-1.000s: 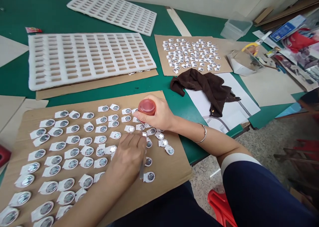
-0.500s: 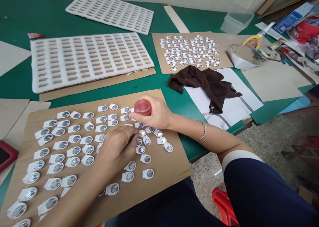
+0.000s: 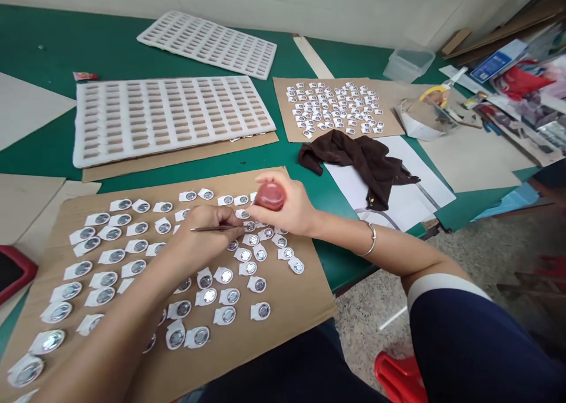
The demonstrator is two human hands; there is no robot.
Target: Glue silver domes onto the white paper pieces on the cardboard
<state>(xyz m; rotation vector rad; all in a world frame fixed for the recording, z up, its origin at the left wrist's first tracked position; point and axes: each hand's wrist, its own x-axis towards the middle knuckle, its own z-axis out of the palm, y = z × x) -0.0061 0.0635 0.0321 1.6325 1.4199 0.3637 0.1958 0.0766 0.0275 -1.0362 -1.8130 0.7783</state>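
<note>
My left hand (image 3: 210, 232) reaches in from the lower left with its fingers pinched around thin metal tweezers (image 3: 207, 229), whose tips are hidden. My right hand (image 3: 294, 205) is wrapped around a reddish, translucent bottle (image 3: 270, 196), tilted so its round end faces me; its other end is out of sight. Both hands work close together over a cardboard sheet (image 3: 265, 356). Rows of small round silvery pieces with white paper tabs, such as this silvery disc (image 3: 260, 311), lie on the cardboard around and beneath my hands.
Behind lie white foam trays (image 3: 177, 120) with slots and a second cardboard sheet (image 3: 289, 133) bearing many similar discs. A brown cloth (image 3: 354, 155) rests on white paper. Yellow-handled scissors (image 3: 435, 92) stand in a container at right. A red-rimmed object (image 3: 26, 267) sits at left.
My left hand has moved up and turned, so the tweezers now show. The bottle in my right hand has tilted slightly. The view has shifted, with the far wall showing more.
</note>
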